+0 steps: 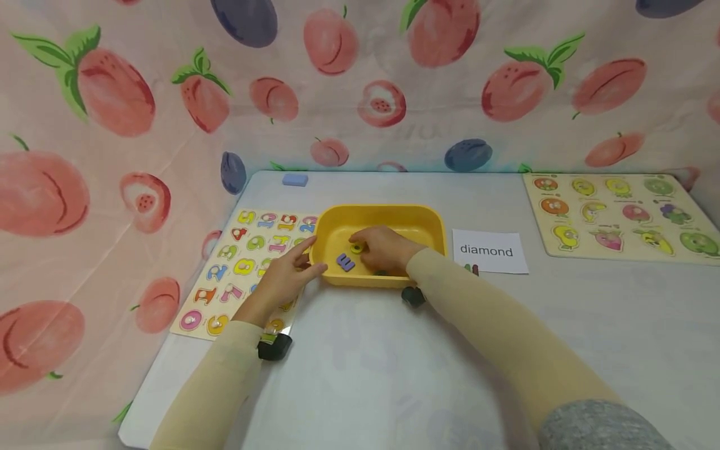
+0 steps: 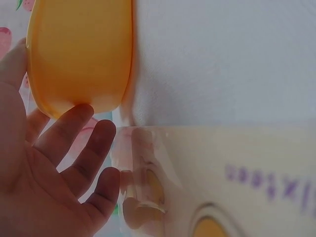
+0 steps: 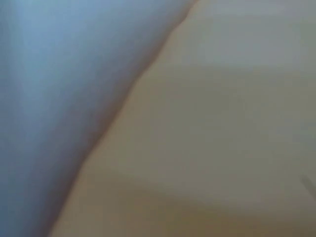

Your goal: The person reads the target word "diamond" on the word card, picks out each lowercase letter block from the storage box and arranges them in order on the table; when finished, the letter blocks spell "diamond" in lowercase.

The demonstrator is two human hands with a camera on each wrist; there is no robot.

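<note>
Tray (image 1: 365, 282) of yellow plastic at mid-frame

Left hand (image 1: 281, 278), fingers spread and relaxed, rests its tips against the left end of the tray. Right hand (image 1: 385, 249) reaches down inside; its fingertips are partly hidden beside a yellow piece (image 1: 357, 249), and whether they pinch it cannot be told. A purple piece (image 1: 345, 262), letter-shaped, lies in the tray just left of those fingers.

A white card (image 1: 489, 262) reading "diamond" lies right of the tray, with a dark red piece (image 1: 475, 270) at its lower edge. A number board (image 1: 254, 229) lies at centre left, partly under the left hand; a fruit board (image 1: 614, 215) occupies the right of the frame. A blue block (image 1: 295, 180) sits above and left of the tray. The right wrist view is too blurred to show the fingers.
</note>
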